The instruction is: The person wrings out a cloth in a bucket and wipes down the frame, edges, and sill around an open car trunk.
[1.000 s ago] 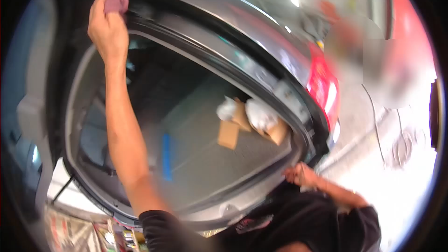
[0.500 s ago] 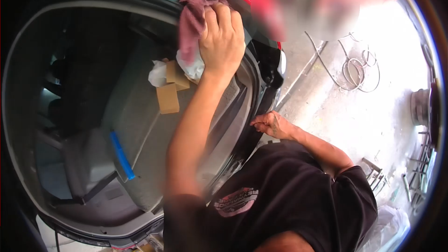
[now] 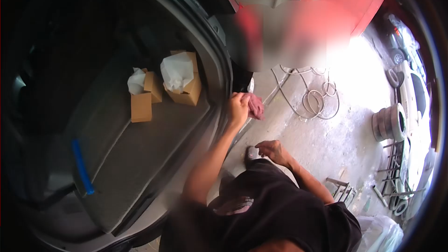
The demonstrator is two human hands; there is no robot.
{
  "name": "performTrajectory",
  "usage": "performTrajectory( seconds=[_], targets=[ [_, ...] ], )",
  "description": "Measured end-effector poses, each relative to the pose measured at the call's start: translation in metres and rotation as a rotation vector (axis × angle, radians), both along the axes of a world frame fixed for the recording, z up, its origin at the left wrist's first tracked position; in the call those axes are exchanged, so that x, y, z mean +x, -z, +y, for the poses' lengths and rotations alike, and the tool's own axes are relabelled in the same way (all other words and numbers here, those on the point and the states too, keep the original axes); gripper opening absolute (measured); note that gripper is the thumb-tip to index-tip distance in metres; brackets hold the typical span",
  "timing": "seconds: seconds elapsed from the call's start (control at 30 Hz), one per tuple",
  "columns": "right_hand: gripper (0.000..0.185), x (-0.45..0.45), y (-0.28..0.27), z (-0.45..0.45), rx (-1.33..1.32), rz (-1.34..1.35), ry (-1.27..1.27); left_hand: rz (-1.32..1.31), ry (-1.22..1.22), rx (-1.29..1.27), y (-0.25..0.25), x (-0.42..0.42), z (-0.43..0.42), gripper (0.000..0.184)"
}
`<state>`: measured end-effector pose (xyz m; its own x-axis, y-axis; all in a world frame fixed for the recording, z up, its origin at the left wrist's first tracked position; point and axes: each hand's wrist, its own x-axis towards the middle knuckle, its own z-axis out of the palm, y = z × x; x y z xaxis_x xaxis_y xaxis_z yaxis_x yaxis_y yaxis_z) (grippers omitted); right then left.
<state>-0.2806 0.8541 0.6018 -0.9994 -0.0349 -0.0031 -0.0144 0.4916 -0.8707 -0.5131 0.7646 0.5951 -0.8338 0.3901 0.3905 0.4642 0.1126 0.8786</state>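
Pale workshop floor and dark car boot: cloth now at the boot's outer corner

The pale floor [image 3: 345, 154] runs bright beside the car, while the boot interior lies in shadow. Compared with 0.5 s ago, the left hand [image 3: 239, 109] is lower in view and the cloth [image 3: 255, 106] is bunched rather than hanging spread. The cloth is now just beside the rim [image 3: 218, 70] at its outer corner, over the floor side. Its fingers are folded round the cloth, which juts out past them. For the wiping that this looks like, the work seems to have left the upper rim; whether the cloth presses on anything cannot be told.

The right hand [image 3: 274, 152] now stands apart from the car, in front of the person's body, with fingers bent. Nothing shows in it, but how far it is closed cannot be told.

Inside the boot, 2 cardboard boxes [image 3: 191, 94] with white wrapping [image 3: 177, 72] stand uncovered by the arm, and a blue strip [image 3: 82, 168] lies nearer the seats. A looped hose [image 3: 317, 102] lies on the floor beyond the cloth. No object visibly blocks the cloth, though the left hand hides part of the corner.
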Motion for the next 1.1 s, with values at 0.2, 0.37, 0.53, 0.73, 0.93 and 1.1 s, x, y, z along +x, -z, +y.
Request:
performTrajectory(
  seconds=[0.2,0.37,0.53,0.73,0.93,1.1],
  targets=[
    [0.03,0.012,0.04,0.039,-0.144,-0.224,0.082,-0.028,0.065,0.606,-0.207,0.002,-0.043,0.017],
    [0.025,-0.009,0.029,0.083,-0.08,-0.332,-0.025,0.682,-0.382,0.226,-0.27,-0.077,0.046,0.057],
    [0.028,0.013,0.061,0.19,-0.151,-0.322,-0.038,0.617,-0.53,0.321,-0.121,-0.058,0.108,0.057],
    [0.03,0.033,0.095,0.34,-0.044,-0.478,-0.016,0.07,-0.76,0.294,0.109,-0.011,0.138,0.065],
    [0.033,0.021,0.123,0.383,-0.14,-0.601,0.002,0.125,-0.659,0.691,-0.059,-0.007,0.137,0.061],
    [0.033,-0.009,0.114,0.362,-0.056,-0.495,-0.153,0.254,-0.889,0.497,-0.077,-0.028,0.152,0.06]
  ],
)
